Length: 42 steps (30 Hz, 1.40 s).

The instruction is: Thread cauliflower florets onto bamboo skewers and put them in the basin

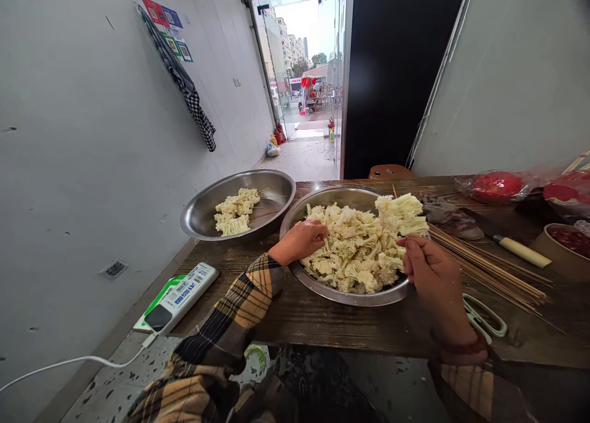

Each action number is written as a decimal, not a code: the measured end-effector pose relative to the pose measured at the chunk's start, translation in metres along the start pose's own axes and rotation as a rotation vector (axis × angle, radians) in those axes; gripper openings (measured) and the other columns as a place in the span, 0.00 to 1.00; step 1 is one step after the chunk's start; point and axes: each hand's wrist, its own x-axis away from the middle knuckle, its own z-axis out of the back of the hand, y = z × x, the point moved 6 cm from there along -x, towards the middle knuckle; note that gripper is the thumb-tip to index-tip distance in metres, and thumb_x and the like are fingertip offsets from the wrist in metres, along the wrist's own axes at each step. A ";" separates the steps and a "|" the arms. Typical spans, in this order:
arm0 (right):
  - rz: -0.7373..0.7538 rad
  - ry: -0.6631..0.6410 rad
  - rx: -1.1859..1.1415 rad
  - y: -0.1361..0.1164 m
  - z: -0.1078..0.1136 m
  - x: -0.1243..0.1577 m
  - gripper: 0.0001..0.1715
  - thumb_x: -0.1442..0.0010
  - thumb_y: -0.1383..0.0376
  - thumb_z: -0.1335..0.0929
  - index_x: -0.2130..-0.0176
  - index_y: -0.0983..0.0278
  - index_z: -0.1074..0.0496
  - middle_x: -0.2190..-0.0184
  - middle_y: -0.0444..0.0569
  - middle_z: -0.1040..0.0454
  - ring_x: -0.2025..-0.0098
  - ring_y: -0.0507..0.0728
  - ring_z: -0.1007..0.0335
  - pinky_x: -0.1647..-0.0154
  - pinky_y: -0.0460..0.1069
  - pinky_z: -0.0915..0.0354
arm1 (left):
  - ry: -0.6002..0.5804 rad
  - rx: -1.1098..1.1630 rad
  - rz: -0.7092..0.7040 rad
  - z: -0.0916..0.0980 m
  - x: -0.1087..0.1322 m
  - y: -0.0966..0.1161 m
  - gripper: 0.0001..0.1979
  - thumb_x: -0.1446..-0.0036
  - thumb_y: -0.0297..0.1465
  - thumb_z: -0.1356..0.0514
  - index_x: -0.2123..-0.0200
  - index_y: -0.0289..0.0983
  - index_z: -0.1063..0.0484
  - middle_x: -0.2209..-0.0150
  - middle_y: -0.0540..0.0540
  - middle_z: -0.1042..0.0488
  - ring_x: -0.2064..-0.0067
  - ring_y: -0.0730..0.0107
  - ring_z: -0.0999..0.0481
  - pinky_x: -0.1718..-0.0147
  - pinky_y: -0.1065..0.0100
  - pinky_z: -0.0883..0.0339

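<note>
A wide steel bowl [350, 299] in front of me is heaped with cauliflower florets [350, 245]. My left hand [302, 240] reaches over its left rim, fingers closed in a pinch on a cauliflower floret at the edge of the heap. At the bowl's right side my right hand [433, 275] is closed around the lower end of a bamboo skewer. Pale cauliflower pieces [402, 214] are threaded on that skewer above the hand, and its thin tip [394, 190] pokes out at the top. The fingers partly hide the skewer's lower end.
Behind on the left, a second steel basin [196, 217] holds finished-looking cauliflower skewers [236, 211]. Loose bamboo skewers [488, 266], scissors [486, 318], a knife [523, 251] and a tub [562, 251] lie right. A white device [184, 297] with a cable sits left.
</note>
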 end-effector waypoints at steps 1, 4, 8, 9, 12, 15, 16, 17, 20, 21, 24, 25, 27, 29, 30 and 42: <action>0.005 -0.001 -0.006 0.000 0.000 0.000 0.18 0.37 0.54 0.37 0.61 0.65 0.27 0.85 0.38 0.39 0.82 0.48 0.45 0.82 0.44 0.47 | 0.022 0.082 0.018 0.002 0.000 0.000 0.05 0.54 0.23 0.44 0.73 0.36 0.29 0.70 0.48 0.29 0.68 0.71 0.33 0.68 0.69 0.41; 0.012 -0.023 -0.025 0.000 -0.002 0.000 0.18 0.37 0.54 0.37 0.61 0.65 0.27 0.85 0.38 0.39 0.83 0.48 0.45 0.82 0.44 0.48 | 0.140 0.385 0.149 0.012 0.002 -0.005 0.04 0.55 0.23 0.44 0.73 0.34 0.30 0.76 0.52 0.33 0.74 0.76 0.37 0.74 0.72 0.45; -0.004 -0.052 -0.050 0.003 -0.003 -0.001 0.19 0.37 0.53 0.37 0.61 0.66 0.28 0.84 0.37 0.39 0.82 0.48 0.46 0.82 0.44 0.48 | 0.372 0.863 0.304 0.022 0.005 -0.007 0.05 0.55 0.28 0.39 0.71 0.35 0.32 0.78 0.55 0.37 0.77 0.80 0.41 0.78 0.75 0.45; -0.007 -0.057 -0.057 0.004 -0.004 -0.002 0.19 0.37 0.53 0.37 0.61 0.66 0.28 0.85 0.37 0.40 0.82 0.48 0.46 0.81 0.44 0.49 | 0.404 0.973 0.324 0.023 0.005 -0.005 0.08 0.55 0.29 0.38 0.69 0.35 0.31 0.77 0.55 0.36 0.77 0.80 0.40 0.78 0.75 0.43; -0.007 -0.083 -0.083 0.006 -0.005 -0.004 0.20 0.37 0.53 0.38 0.62 0.66 0.29 0.85 0.37 0.41 0.83 0.48 0.46 0.82 0.44 0.50 | 0.414 1.202 0.359 0.017 0.003 0.004 0.15 0.58 0.33 0.34 0.64 0.35 0.28 0.74 0.52 0.32 0.75 0.78 0.35 0.77 0.73 0.37; -0.005 -0.120 -0.099 0.004 -0.007 -0.003 0.20 0.38 0.52 0.37 0.63 0.66 0.29 0.86 0.37 0.41 0.84 0.48 0.48 0.83 0.43 0.51 | 0.468 1.306 0.382 0.012 0.000 0.011 0.15 0.60 0.35 0.32 0.69 0.33 0.26 0.71 0.48 0.29 0.71 0.74 0.31 0.73 0.69 0.32; -0.008 -0.131 -0.104 0.002 -0.008 -0.002 0.20 0.38 0.52 0.37 0.63 0.66 0.29 0.87 0.36 0.42 0.84 0.47 0.48 0.83 0.43 0.51 | 0.508 1.326 0.389 0.011 -0.001 0.012 0.14 0.60 0.35 0.31 0.70 0.32 0.26 0.71 0.48 0.29 0.71 0.74 0.30 0.72 0.69 0.31; -0.012 -0.143 -0.108 0.000 -0.009 0.001 0.20 0.38 0.52 0.37 0.63 0.66 0.29 0.87 0.36 0.42 0.85 0.47 0.48 0.84 0.43 0.51 | 0.555 1.341 0.393 0.011 -0.001 0.013 0.14 0.60 0.35 0.31 0.71 0.33 0.26 0.72 0.49 0.29 0.71 0.74 0.30 0.71 0.68 0.31; -0.012 -0.214 -0.086 -0.008 -0.017 0.011 0.20 0.37 0.52 0.38 0.63 0.66 0.28 0.88 0.36 0.44 0.85 0.47 0.49 0.84 0.43 0.51 | 0.709 1.339 0.402 0.015 -0.003 0.015 0.12 0.60 0.33 0.32 0.72 0.33 0.28 0.75 0.51 0.30 0.74 0.76 0.31 0.73 0.72 0.35; 0.003 -0.248 -0.052 -0.011 -0.020 0.014 0.20 0.37 0.53 0.38 0.63 0.66 0.28 0.87 0.36 0.43 0.85 0.48 0.48 0.84 0.43 0.49 | 0.755 1.329 0.402 0.017 -0.004 0.015 0.11 0.59 0.32 0.33 0.72 0.33 0.28 0.76 0.51 0.30 0.75 0.77 0.32 0.75 0.73 0.37; 0.093 -0.342 0.092 -0.018 -0.029 0.021 0.20 0.36 0.54 0.39 0.65 0.66 0.27 0.86 0.39 0.39 0.82 0.49 0.42 0.79 0.45 0.44 | 0.828 1.344 0.372 0.021 -0.009 0.017 0.10 0.59 0.31 0.34 0.74 0.34 0.31 0.78 0.52 0.31 0.77 0.77 0.32 0.78 0.74 0.41; 0.128 -0.365 0.137 -0.019 -0.031 0.021 0.20 0.36 0.55 0.39 0.65 0.66 0.26 0.86 0.40 0.37 0.81 0.50 0.40 0.77 0.45 0.41 | 0.826 1.371 0.358 0.020 -0.011 0.019 0.10 0.59 0.31 0.34 0.74 0.35 0.32 0.79 0.53 0.31 0.77 0.77 0.32 0.78 0.74 0.41; 0.182 -0.396 0.207 -0.020 -0.035 0.021 0.20 0.36 0.56 0.39 0.66 0.65 0.25 0.84 0.42 0.34 0.79 0.52 0.37 0.72 0.47 0.38 | 0.788 1.437 0.342 0.017 -0.015 0.024 0.10 0.60 0.31 0.33 0.75 0.35 0.32 0.78 0.53 0.31 0.77 0.77 0.32 0.76 0.73 0.40; 0.204 -0.391 0.259 -0.019 -0.037 0.019 0.21 0.35 0.56 0.40 0.65 0.65 0.25 0.82 0.44 0.31 0.77 0.53 0.34 0.69 0.47 0.37 | 0.753 1.490 0.340 0.012 -0.017 0.028 0.10 0.60 0.30 0.33 0.75 0.34 0.32 0.78 0.53 0.31 0.77 0.77 0.32 0.75 0.73 0.39; 0.203 -0.373 0.278 -0.019 -0.037 0.018 0.21 0.35 0.56 0.40 0.65 0.65 0.24 0.80 0.45 0.29 0.76 0.53 0.33 0.69 0.47 0.36 | 0.746 1.510 0.336 0.011 -0.017 0.030 0.10 0.60 0.30 0.33 0.75 0.34 0.32 0.78 0.53 0.31 0.76 0.78 0.32 0.74 0.72 0.38; 0.190 -0.230 0.268 -0.015 -0.031 0.017 0.19 0.39 0.54 0.37 0.64 0.62 0.22 0.85 0.45 0.31 0.78 0.56 0.31 0.78 0.47 0.36 | 0.778 1.300 0.356 0.014 -0.003 0.034 0.07 0.57 0.29 0.35 0.72 0.34 0.28 0.75 0.50 0.27 0.71 0.74 0.28 0.69 0.71 0.37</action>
